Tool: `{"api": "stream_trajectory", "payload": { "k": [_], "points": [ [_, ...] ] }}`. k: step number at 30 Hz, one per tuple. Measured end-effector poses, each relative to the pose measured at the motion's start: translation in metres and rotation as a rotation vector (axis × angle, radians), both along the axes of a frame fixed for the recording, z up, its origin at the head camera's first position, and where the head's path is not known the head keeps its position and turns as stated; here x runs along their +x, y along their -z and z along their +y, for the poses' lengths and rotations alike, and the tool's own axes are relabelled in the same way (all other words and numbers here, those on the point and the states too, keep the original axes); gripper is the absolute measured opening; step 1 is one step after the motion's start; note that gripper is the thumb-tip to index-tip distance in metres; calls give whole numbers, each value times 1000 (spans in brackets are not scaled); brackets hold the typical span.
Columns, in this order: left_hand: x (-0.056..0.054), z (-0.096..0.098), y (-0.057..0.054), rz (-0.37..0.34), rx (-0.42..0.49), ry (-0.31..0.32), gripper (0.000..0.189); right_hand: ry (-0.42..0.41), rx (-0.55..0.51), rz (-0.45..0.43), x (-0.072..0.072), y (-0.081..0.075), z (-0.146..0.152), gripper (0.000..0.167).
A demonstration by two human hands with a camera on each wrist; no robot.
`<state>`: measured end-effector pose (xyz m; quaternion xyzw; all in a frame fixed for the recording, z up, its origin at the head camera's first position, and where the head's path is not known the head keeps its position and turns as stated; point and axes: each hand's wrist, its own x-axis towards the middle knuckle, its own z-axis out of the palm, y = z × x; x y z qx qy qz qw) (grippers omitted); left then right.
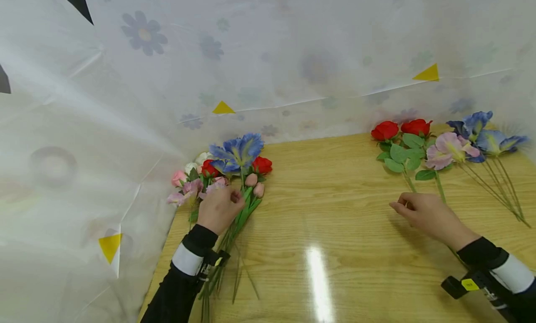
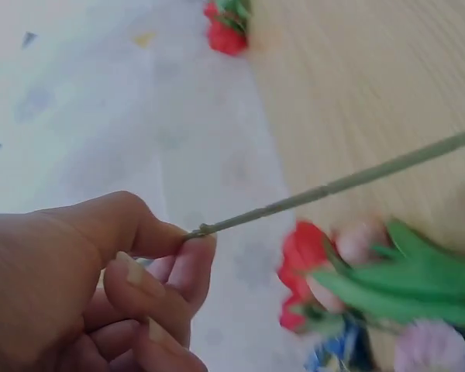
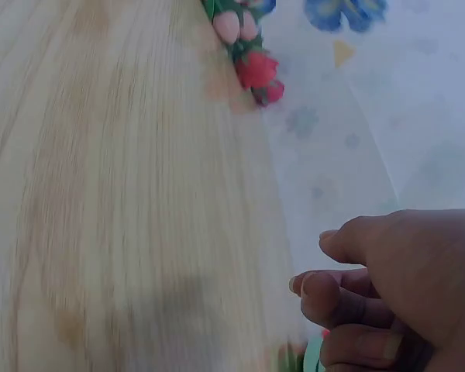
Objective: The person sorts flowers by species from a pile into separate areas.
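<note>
My left hand [image 1: 220, 209] pinches a thin green stem [image 2: 325, 190] between thumb and forefinger. Just above that hand in the head view, a blue iris [image 1: 238, 151] stands over the left bunch; its blossom does not show in the left wrist view. Around it are red roses [image 1: 262, 165], pink tulips [image 1: 258, 190], mauve blossoms [image 1: 177, 198] and a pink rose [image 1: 178, 178]. My right hand [image 1: 433, 216] holds nothing, its fingers loosely curled. It hovers over the stems of two red roses [image 1: 385, 131] in the right group.
Farther right lie a pink iris [image 1: 450, 150] and blue irises [image 1: 498, 141], their bare stems [image 1: 508, 188] pointing toward me. A wooden table [image 1: 326, 197] meets a pale flowered sheet [image 1: 293, 48] at its back and left. Long stems [image 1: 215, 276] trail under my left forearm.
</note>
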<state>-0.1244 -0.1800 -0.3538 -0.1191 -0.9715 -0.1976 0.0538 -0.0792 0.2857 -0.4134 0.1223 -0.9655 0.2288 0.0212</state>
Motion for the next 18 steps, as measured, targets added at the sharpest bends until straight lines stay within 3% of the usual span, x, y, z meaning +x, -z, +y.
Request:
{"api": "stream_trajectory", "payload": {
  "k": [4,8,11,14,18],
  "points": [
    [0,23,-16,-5,111,94,14,-52,-50,23,2,-8,-23,26],
    [-2,48,-26,-69,242,174,11,-119,-131,51,4,-16,-52,22],
    [-2,67,-28,-164,349,254,10,-190,-214,60,8,-22,-75,19],
    [-1,86,-27,-259,437,347,12,-270,-324,0,12,-27,-95,14],
    [1,108,-26,-359,503,421,16,-363,-487,-144,18,-33,-114,12]
  ]
}}
